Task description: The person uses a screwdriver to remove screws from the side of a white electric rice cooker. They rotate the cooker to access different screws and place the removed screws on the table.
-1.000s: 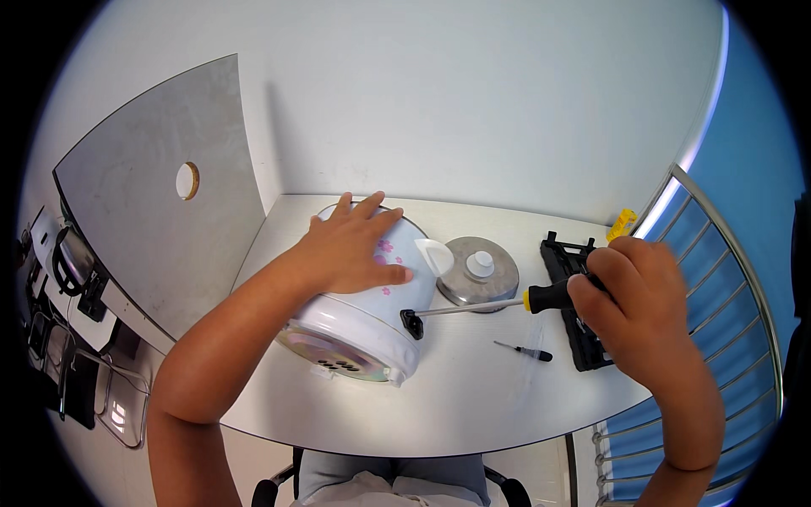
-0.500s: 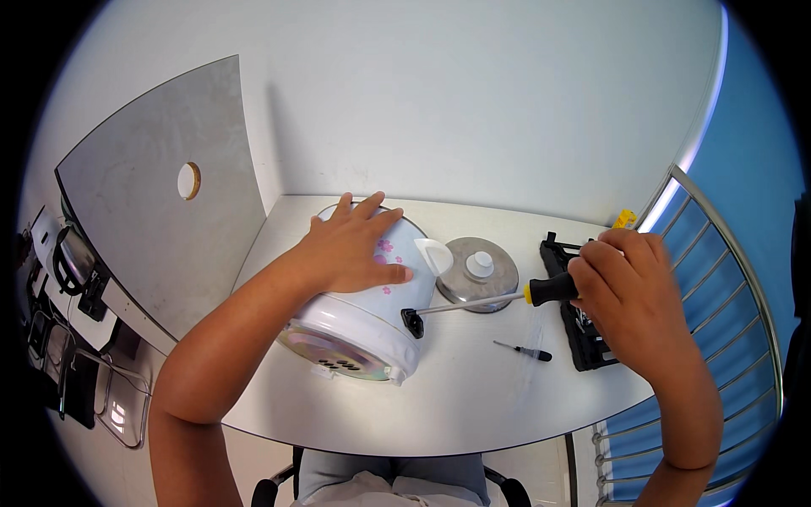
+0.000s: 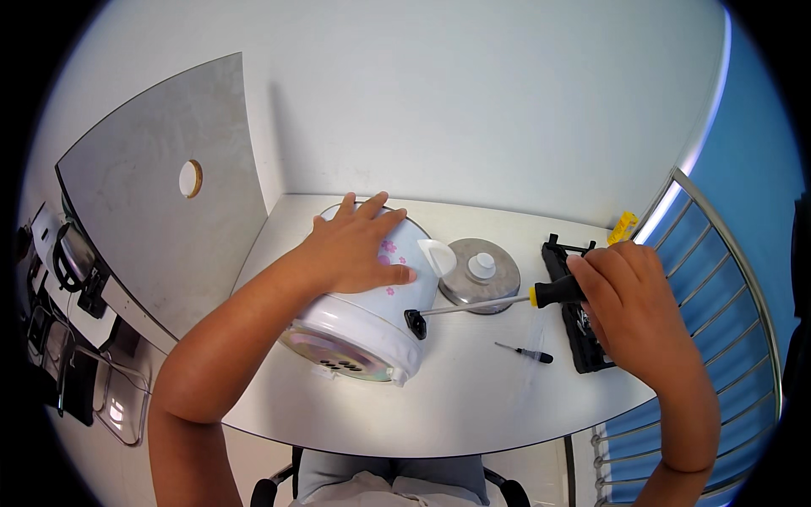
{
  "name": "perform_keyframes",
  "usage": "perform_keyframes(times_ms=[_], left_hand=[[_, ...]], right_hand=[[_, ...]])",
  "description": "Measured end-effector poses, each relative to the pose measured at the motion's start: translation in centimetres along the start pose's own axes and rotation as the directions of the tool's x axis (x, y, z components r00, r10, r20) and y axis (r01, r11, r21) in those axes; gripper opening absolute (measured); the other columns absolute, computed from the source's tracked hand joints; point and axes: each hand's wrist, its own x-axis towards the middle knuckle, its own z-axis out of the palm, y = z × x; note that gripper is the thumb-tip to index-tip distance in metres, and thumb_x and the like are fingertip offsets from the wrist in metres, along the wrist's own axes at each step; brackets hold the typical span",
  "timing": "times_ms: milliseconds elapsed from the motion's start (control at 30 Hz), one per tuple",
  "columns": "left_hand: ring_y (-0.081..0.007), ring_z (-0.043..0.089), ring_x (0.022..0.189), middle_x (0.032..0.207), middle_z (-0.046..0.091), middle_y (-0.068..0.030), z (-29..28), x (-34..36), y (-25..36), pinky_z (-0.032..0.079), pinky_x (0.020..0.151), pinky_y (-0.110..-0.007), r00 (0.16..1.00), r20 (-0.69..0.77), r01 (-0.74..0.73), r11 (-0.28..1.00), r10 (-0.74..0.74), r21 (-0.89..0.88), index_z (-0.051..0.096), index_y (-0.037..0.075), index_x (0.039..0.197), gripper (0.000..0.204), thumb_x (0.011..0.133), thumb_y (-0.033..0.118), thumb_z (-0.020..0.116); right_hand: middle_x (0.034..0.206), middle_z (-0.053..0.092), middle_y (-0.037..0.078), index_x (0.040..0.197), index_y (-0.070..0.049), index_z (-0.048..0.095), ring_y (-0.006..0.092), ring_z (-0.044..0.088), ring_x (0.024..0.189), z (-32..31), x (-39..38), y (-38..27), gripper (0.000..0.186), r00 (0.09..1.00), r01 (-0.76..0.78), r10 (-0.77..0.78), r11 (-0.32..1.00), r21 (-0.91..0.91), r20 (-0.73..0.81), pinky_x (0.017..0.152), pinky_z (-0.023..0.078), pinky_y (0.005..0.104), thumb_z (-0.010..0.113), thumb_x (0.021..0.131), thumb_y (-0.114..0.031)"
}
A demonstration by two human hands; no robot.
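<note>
- White rice cooker, pink flower print: lying tipped on its side near the middle of the white tabletop, its round base facing the person and its black socket facing right.
- Left hand: pressing flat on the upper side of the cooker, fingers spread, not gripping.
- Screwdriver, black and yellow handle: lying level to the right of the cooker, its metal shaft reaching the black socket on the cooker's body.
- Right hand: clenching around the screwdriver handle, well to the right of the cooker.
- Metal lid with white knob: resting flat just right of the cooker, behind the screwdriver shaft.
- Small screwdriver, black grip: lying loose on the tabletop, right of the cooker and nearer the person than the larger one.
- Black tool tray: sitting at the right edge of the tabletop, partly under the right hand.
- Grey panel with a round hole: standing left of the cooker.
</note>
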Motion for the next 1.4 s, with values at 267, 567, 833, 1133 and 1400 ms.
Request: perform_keyframes(times_ms=[267, 567, 833, 1133, 1400], left_hand=[[-0.0448, 0.018, 0.14, 0.154, 0.023, -0.0143, 0.6, 0.1, -0.7, 0.026, 0.104, -0.066, 0.999, -0.032, -0.019, 1.0, 0.019, 0.003, 0.037, 0.017, 0.144, 0.088, 0.074, 0.062, 0.063], [-0.0422, 0.015, 0.142, 0.156, 0.02, -0.0129, 0.2, 0.0, -0.8, 0.022, 0.107, -0.064, 0.999, -0.006, 0.035, 0.998, -0.036, -0.05, 0.036, 0.018, 0.145, 0.09, 0.072, 0.063, 0.065], [-0.0431, 0.015, 0.142, 0.155, 0.02, -0.013, 0.6, 0.0, -1.3, 0.023, 0.106, -0.065, 0.998, -0.043, 0.035, 0.997, -0.038, -0.072, 0.036, 0.019, 0.145, 0.091, 0.071, 0.064, 0.065], [-0.0426, 0.015, 0.142, 0.155, 0.021, -0.0127, 0.6, -0.3, -1.7, 0.023, 0.109, -0.06, 0.997, -0.051, 0.046, 0.993, -0.052, -0.111, 0.036, 0.017, 0.145, 0.09, 0.073, 0.062, 0.065], [-0.0414, 0.015, 0.143, 0.155, 0.022, -0.0125, 0.2, -0.4, -1.3, 0.024, 0.111, -0.054, 0.997, -0.038, 0.058, 0.994, -0.062, -0.098, 0.037, 0.016, 0.145, 0.088, 0.074, 0.059, 0.066]], right_hand=[[0.096, 0.055, 0.006, 0.104, -0.006, 0.061, 0.0237, 0.053, 0.09, -0.6, 0.4, -0.1, 0.038, 0.973, 0.134, -0.149, 0.987, -0.092, -0.179, 0.078, 0.047, 0.0351, 0.071, 0.067, -0.006], [0.116, 0.045, 0.013, 0.118, -0.002, 0.047, 0.0189, 0.053, 0.102, 3.7, -0.3, 0.0, 0.044, 0.784, 0.006, 0.561, 0.424, 0.906, -0.268, 0.091, 0.046, 0.0316, 0.056, 0.076, 0.007], [0.121, 0.047, 0.014, 0.133, -0.009, 0.033, 0.026, 0.057, 0.105, 5.5, 3.1, -4.9, 0.044, 0.375, 0.476, 0.924, -0.263, 0.839, 0.077, 0.099, 0.044, 0.0468, 0.045, 0.091, -0.007], [0.103, 0.056, 0.007, 0.134, -0.008, 0.042, 0.0146, 0.057, 0.086, 5.8, 2.4, -3.6, 0.046, 0.397, 0.169, 0.918, -0.078, 0.982, 0.005, 0.073, 0.047, 0.0276, 0.055, 0.091, -0.019], [0.081, 0.057, 0.004, 0.117, -0.002, 0.057, 0.0093, 0.048, 0.061, 0.1, 0.9, 5.0, 0.039, 0.876, -0.46, 0.375, 0.459, 0.76, 0.304, 0.054, 0.041, 0.0234, 0.062, 0.088, -0.028]])
